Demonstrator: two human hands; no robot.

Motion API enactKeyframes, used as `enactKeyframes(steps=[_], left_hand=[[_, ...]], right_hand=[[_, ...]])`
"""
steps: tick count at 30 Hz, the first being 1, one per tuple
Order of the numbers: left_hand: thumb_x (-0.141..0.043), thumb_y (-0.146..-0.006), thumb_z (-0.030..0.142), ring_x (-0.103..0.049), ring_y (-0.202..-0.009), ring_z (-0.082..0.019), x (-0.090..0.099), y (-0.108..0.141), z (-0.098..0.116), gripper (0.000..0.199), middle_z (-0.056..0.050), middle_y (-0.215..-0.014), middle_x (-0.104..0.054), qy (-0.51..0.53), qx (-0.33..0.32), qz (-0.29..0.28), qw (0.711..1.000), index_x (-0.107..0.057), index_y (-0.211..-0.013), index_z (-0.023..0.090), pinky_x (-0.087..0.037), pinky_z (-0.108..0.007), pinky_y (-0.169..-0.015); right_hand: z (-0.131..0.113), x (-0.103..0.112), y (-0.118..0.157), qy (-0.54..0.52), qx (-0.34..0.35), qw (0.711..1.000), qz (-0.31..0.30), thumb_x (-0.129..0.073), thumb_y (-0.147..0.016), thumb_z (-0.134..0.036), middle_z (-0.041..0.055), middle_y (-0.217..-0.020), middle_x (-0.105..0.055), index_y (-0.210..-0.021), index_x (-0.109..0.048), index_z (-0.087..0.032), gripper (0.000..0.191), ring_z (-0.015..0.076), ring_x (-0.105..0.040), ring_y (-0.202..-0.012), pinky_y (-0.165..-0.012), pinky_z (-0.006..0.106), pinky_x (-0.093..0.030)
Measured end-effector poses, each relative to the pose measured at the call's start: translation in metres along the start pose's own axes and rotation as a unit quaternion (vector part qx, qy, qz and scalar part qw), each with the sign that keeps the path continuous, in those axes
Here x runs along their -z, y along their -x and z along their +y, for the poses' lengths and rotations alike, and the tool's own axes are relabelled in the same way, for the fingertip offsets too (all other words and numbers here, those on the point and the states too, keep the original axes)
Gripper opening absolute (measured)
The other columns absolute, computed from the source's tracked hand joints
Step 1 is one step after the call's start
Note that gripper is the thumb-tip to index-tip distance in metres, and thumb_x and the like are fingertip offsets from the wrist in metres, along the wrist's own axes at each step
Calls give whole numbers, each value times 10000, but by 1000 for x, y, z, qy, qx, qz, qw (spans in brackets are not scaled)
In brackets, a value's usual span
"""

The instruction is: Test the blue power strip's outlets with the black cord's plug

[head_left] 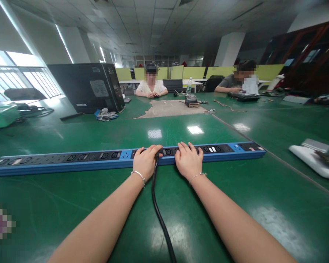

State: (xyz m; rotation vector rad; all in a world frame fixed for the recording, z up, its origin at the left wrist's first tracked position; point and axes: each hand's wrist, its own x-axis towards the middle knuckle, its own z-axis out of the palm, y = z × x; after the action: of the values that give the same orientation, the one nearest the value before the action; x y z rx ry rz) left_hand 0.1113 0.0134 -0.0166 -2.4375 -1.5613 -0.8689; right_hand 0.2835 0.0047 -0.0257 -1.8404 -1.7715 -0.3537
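A long blue power strip (98, 166) with black sockets lies across the green table (104, 137). My left hand (147, 160) is closed round the plug end of a black cable (160, 219), at a socket near the middle of the strip. The plug is mostly hidden by the fingers. From there the cable runs down towards the bottom edge. Just to the right, my right hand (189, 160) rests over the strip, fingers spread on its top, holding nothing that shows. One socket is visible between the hands.
A black computer case (98, 87) stands at the back left, gloves (106, 114) beside it. A green basket (2, 117) is far left, a white device (315, 160) at right. Two people sit across the table, near a bottle (189, 86).
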Motion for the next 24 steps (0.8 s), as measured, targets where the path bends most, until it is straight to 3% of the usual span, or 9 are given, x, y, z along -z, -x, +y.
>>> enactKeyframes(steps=[9,11,14,16,20,24], left_hand=[[-397,-899,196,-591,-1068,-163,-4,1,-3,326,-2,-1189,-634,18,-6,14,1000,-523,-1176,313,-322,-429,-1019],[-409,-895,204,-611,-1016,-158,-1,-2,0,301,-14,-1160,-644,57,-6,59,997,-542,-1152,288,-370,-395,-985],[-443,-888,266,-625,-956,-153,15,-12,5,286,-34,-1113,-650,128,20,173,976,-547,-1153,241,-457,-301,-872],[-471,-875,310,-625,-949,-160,30,-17,1,289,-28,-1101,-652,136,30,204,969,-563,-1139,237,-463,-285,-859],[-474,-860,374,-630,-928,-178,56,-11,-39,325,-32,-1073,-662,124,115,199,965,-570,-1136,233,-476,-295,-842],[-472,-841,425,-618,-965,-203,64,9,-87,358,-44,-1083,-663,116,172,112,972,-577,-1127,239,-477,-329,-863]], right_hand=[[0,-1,0,-16,4,1000,10,-350,-876,-303,34,-1263,-578,-1192,-576,-217,397,252,-428,-1211,-1015,493,-186],[0,-1,0,-19,1,1000,12,-351,-875,-303,33,-1260,-580,-1193,-575,-219,399,251,-429,-1209,-1018,492,-180],[0,-1,0,-22,-2,1000,11,-350,-874,-303,28,-1259,-581,-1190,-578,-223,398,250,-429,-1207,-1020,489,-178],[0,-1,0,-21,-2,1000,10,-349,-874,-307,30,-1261,-580,-1187,-581,-225,398,251,-426,-1208,-1017,488,-182],[0,-1,0,-13,0,1000,11,-338,-878,-310,46,-1257,-581,-1189,-581,-224,405,254,-430,-1201,-1012,490,-188],[0,-2,0,-19,1,1000,15,-330,-878,-304,59,-1246,-588,-1186,-589,-220,411,261,-433,-1193,-1011,495,-178]])
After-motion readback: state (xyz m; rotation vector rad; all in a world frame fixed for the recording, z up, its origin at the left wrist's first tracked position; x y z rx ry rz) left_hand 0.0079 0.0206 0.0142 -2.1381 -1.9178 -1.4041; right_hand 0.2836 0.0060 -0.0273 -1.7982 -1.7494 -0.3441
